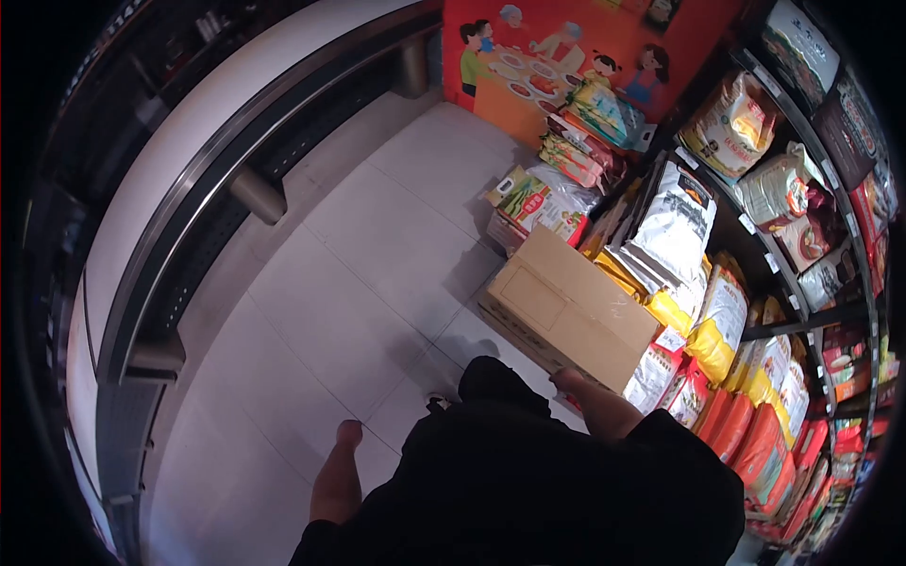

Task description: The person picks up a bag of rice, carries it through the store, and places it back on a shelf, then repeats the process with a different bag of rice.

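Note:
My left hand (349, 434) hangs low over the tiled floor on the left, apart from any object. It looks rounded from above, its fingers hidden beneath it. On the other side, my right hand (568, 380) is right at the near lower edge of a closed brown cardboard box (571, 304). That box sits against the stacked bags along the shelf, its plain top facing up. The fingers of the right hand are too small and dark to make out, so I cannot tell whether they grip the box.
Yellow and white bags (719, 321) and red bags (755, 443) are stacked along the right, below dark shelving (797, 113) with more packages. A carton with a green and red print (538, 209) stands beyond the box. A low metal rail (179, 241) curves along the left.

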{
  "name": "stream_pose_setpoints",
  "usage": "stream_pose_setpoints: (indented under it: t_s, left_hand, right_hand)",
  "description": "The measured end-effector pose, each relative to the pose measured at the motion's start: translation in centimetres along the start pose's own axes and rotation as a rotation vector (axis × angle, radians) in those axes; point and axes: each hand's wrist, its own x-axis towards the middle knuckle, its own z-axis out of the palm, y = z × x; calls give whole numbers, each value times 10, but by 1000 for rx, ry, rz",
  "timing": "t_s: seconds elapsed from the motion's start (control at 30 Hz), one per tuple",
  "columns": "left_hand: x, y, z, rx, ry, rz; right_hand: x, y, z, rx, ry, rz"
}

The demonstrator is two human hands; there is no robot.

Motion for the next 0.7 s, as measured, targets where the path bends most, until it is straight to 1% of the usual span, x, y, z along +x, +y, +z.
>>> stream_pose_setpoints:
  t_s: [0.07, 0.13, 0.17, 0.2, 0.23, 0.27, 0.3, 0.33, 0.37, 0.4, 0.43, 0.47, 0.53, 0.57, 0.6, 0.63, 0.67, 0.7]
  left_hand:
    - [45, -37, -37, 37, 10, -28]
    - [90, -64, -57, 62, -9, -96]
    - [117, -74, -63, -125, 25, -89]
    - [132, -68, -92, -312, 58, -76]
    - [154, -72, -91, -528, 114, -115]
    - [165, -64, -107, -264, 83, -16]
    - [183, -54, -115, -341, 108, -31]
    - [210, -47, -112, -751, 146, -150]
    - [210, -25, -151, -120, 103, 64]
    - [224, -13, -169, -339, 31, -52]
    - [242, -8, -173, -424, 15, -129]
    - [263, 10, -216, -633, 180, -442]
    - [297, 1, -259, -590, 241, -337]
    - [310, -4, -289, -487, 245, -203]
    - [322, 0, -331, -794, 175, -326]
    - [336, 4, -364, -925, 150, -343]
    - [349, 0, -386, -1048, 117, -362]
    - [369, -14, -394, -1055, 73, -396]
  right_hand:
    - [41, -51, 5, 153, 61, -94]
    - [23, -128, -31, 405, 72, -141]
    - [38, -158, -40, 398, 79, -186]
    - [53, -183, -48, 389, 86, -232]
    - [66, -208, -61, 378, 92, -277]
    - [83, -231, -76, 365, 97, -283]
    - [100, -251, -90, 351, 99, -289]
    - [117, -268, -107, 336, 100, -297]
    - [141, -283, -124, 351, 54, -303]
    - [166, -296, -144, 313, 0, -312]
    - [188, -308, -162, 283, -53, -318]
    - [210, -321, -188, 263, -106, -310]
    - [216, -337, -231, 298, -61, -270]
    - [224, -344, -242, 334, -47, -266]
    - [237, -349, -246, 375, -39, -263]
    - [255, -350, -248, 443, -8, -270]
    - [266, -352, -255, 442, -3, -244]
    - [276, -352, -263, 442, 1, -212]
